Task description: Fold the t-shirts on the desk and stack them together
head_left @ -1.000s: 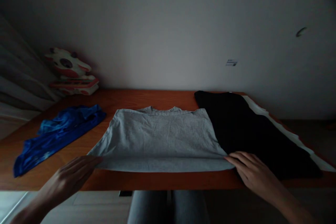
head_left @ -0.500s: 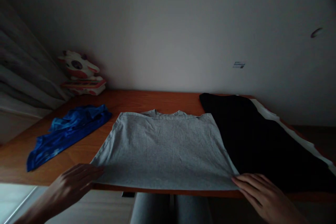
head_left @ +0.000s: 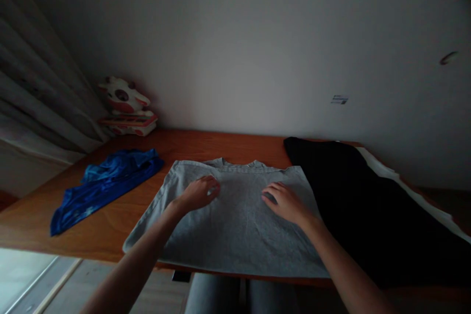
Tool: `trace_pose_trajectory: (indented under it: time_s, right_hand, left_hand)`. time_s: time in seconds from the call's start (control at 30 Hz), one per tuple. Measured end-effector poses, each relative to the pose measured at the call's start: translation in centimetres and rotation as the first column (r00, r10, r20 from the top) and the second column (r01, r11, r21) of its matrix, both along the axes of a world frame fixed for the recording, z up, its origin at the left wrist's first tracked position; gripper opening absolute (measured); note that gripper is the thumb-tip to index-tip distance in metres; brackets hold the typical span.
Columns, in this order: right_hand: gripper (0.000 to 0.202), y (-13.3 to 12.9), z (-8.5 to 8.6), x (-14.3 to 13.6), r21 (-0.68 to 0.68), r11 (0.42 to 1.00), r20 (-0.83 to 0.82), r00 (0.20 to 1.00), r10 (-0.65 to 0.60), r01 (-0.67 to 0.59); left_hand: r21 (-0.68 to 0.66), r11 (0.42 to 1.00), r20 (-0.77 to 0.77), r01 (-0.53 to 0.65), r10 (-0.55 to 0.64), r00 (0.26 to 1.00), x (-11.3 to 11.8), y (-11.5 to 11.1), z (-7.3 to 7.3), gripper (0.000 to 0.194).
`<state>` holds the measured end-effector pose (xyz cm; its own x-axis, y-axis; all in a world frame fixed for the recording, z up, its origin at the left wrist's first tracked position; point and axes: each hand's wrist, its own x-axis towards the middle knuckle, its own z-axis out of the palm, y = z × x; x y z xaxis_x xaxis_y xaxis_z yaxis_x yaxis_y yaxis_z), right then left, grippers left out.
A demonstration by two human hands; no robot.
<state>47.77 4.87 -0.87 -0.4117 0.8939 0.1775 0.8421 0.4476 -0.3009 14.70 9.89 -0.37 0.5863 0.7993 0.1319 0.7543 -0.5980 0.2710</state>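
Grey cloth, a shirt [head_left: 239, 235], lies spread at the table's [head_left: 206, 142] near edge. Over it, the left hand [head_left: 198, 192] and right hand [head_left: 285, 201] curl their fingers loosely, gripping nothing.

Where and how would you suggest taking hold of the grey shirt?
Probably by its two near corners, the left hand and right hand each coming from its own side: the grey shirt lies flat and spread wide, its near edge along the front of the table.
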Motion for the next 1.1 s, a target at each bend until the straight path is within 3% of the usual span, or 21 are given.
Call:
trace_pose_trajectory:
  time_s: [0.13,0.27,0.53,0.63,0.73,0.83,0.9,1.0,1.1]
  right_hand:
    - [0.029,3.8,-0.7,-1.0,-0.020,1.000,0.020,1.000,0.007,-0.007]
    - [0.045,5.7,-2.3,-0.9,0.019,0.999,0.056,0.997,-0.049,0.048]
    - [0.057,7.2,-4.9,-0.6,0.015,0.970,0.117,0.963,-0.242,0.242]
    - [0.062,7.3,-5.4,-0.3,0.029,0.930,0.121,0.922,-0.367,0.367]
    - [0.067,7.2,-5.8,0.4,0.031,0.886,0.140,0.876,-0.462,0.463]
    - [0.073,7.3,-6.2,1.5,0.023,0.871,0.179,0.855,-0.487,0.491]
    - [0.073,7.3,-6.5,2.4,0.048,0.841,0.192,0.822,-0.537,0.538]
    - [0.075,7.4,-6.8,3.7,0.065,0.769,0.187,0.749,-0.635,0.636]
    - [0.080,7.5,-7.1,4.4,0.047,0.764,0.183,0.747,-0.640,0.643]
  left_hand:
    - [0.010,1.000,-0.007,0.001,-0.001,1.000,2.4,3.4,-1.9,0.029]
    - [0.046,0.998,0.036,-0.037,0.035,0.999,2.9,5.5,-4.0,0.038]
    - [0.066,0.996,0.046,-0.062,0.059,0.997,2.1,6.3,-5.9,0.055]
    - [0.087,0.990,0.081,-0.109,0.102,0.991,1.1,6.4,-6.2,0.059]
    - [0.107,0.964,0.066,-0.245,0.239,0.969,-0.9,6.8,-6.5,0.060]
    - [0.144,0.875,-0.008,-0.463,0.469,0.883,-3.3,7.0,-6.4,0.065]
    - [0.152,0.824,-0.066,-0.546,0.560,0.826,-4.5,7.1,-6.3,0.070]
    - [0.124,0.818,-0.118,-0.562,0.574,0.810,-5.3,7.3,-6.5,0.076]
    - [0.122,0.821,-0.094,-0.558,0.569,0.817,-5.5,7.7,-6.9,0.074]
